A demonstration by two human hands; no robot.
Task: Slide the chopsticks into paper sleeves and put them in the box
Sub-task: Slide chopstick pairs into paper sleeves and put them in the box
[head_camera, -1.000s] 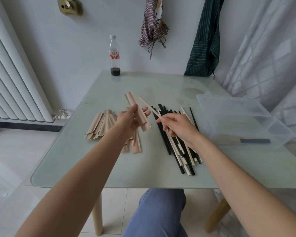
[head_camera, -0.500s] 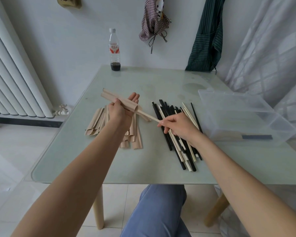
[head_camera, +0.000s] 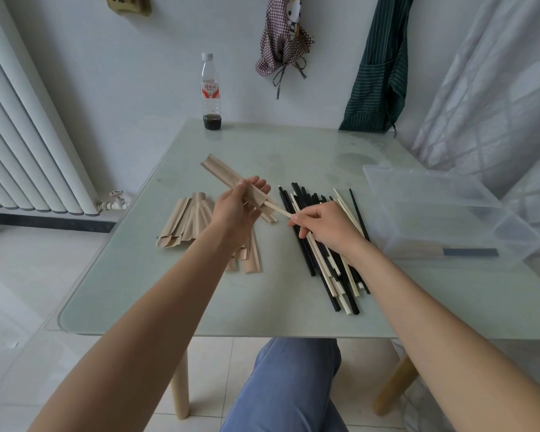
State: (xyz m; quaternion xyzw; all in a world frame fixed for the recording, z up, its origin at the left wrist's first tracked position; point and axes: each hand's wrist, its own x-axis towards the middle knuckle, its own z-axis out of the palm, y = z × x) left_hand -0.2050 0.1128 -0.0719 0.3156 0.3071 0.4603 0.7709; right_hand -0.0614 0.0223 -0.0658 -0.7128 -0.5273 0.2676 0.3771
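Observation:
My left hand (head_camera: 237,210) holds a brown paper sleeve (head_camera: 223,176) above the table, its open end toward the right. A pale wooden chopstick (head_camera: 278,210) enters that end; my right hand (head_camera: 325,227) pinches its outer part. Under the right hand lies a pile of black and pale chopsticks (head_camera: 328,263). A fan of empty paper sleeves (head_camera: 184,226) lies left of the left hand. The clear plastic box (head_camera: 449,219) stands at the right, with one sleeved black chopstick pair (head_camera: 455,252) inside at its near wall.
The glass table (head_camera: 262,300) has a rounded near-left corner. A plastic bottle (head_camera: 211,92) with dark liquid stands at the far edge. A radiator (head_camera: 28,135) lines the left wall. Aprons (head_camera: 381,63) hang on the wall behind. My knee (head_camera: 290,385) is under the table.
The sleeve turned from upright to lying slantwise, and the pale chopstick has slid further into it. My right hand moved left toward the sleeve's open end.

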